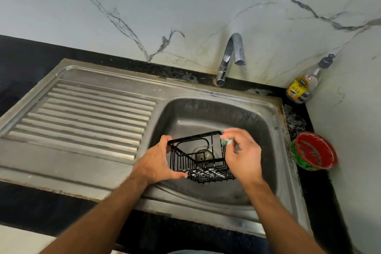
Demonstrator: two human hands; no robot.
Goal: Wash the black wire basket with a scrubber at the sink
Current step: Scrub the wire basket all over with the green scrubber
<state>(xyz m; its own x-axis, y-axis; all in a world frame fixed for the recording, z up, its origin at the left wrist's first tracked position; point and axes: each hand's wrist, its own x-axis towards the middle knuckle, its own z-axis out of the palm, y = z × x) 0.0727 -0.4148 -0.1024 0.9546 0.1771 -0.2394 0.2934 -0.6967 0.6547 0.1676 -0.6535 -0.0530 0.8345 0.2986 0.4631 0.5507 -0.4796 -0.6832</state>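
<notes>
The black wire basket (201, 158) is held tilted over the steel sink bowl (257, 128), its open top facing away from me, with white foam on its lower grid. My left hand (156, 161) grips its left side, fingers on the top rim and thumb under the bottom. At the basket's upper right corner, my right hand (242, 154) pinches a small green and white scrubber (225, 141) against the wire. Most of the scrubber is hidden in my fingers.
The chrome tap (231, 55) stands behind the bowl with no water running. A ribbed draining board (86, 113) lies to the left. On the black counter at the right are a pump soap bottle (305, 84) and a red and green tub (313, 151).
</notes>
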